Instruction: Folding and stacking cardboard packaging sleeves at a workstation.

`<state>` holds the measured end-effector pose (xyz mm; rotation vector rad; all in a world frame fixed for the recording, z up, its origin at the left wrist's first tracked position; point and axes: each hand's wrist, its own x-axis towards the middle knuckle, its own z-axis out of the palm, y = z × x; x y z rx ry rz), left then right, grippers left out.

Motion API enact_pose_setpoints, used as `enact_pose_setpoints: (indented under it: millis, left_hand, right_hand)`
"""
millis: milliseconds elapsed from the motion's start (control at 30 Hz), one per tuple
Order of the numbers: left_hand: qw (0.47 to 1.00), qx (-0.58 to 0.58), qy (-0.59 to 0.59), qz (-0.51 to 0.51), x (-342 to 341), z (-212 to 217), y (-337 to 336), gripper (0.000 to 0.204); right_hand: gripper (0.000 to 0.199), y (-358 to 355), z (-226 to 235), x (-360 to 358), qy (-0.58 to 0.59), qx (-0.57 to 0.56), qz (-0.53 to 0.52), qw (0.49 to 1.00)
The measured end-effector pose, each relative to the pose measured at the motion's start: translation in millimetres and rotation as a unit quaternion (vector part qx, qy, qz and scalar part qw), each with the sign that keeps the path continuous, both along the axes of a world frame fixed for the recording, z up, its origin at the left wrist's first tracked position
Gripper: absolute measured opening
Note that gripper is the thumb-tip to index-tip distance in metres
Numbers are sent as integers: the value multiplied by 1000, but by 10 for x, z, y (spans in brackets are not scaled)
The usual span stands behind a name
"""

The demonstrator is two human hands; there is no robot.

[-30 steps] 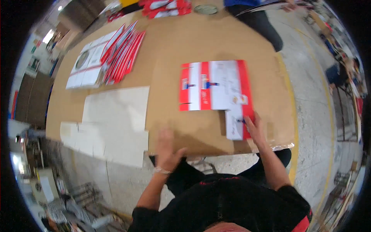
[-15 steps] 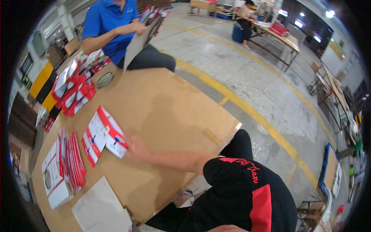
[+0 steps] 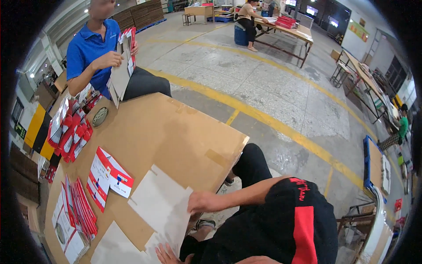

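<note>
A pale grey card sheet with cut slots lies over the near edge of the cardboard-topped table. My right hand pinches its right edge, fingers curled. Low in the picture, my left hand rests on the sheet's lower part with its fingers spread; its wrist is cut off by the frame. Left of the sheet, a red and white printed card piece lies unfolded. Another pale card sheet sits at the table's lower left, partly overlapped near my left hand.
A bundle of folded red and white cards stands at the left edge. Behind it are a heap of red and silver packages and a round dish. Across the table, a person in blue holds card sheets.
My right hand has left the printed card and come back to the near edge, where it grips the grey sheet. My left hand has come into view. The person in blue has raised their sheets upright.
</note>
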<state>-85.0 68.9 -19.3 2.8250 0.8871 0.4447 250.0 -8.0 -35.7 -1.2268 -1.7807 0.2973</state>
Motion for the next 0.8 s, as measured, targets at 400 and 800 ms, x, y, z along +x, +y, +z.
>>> enact_pose_setpoints:
  millis: [400,800]
  left_hand:
    - [960,-235,-139,-54,626,-740,328,29]
    - [954,-199,-148,-168,1425,-489,1,32]
  right_hand:
    - [20,-1032,57,998,-41,-123,-250,960]
    - [47,-986,-4,927,-78,-156,-343,923]
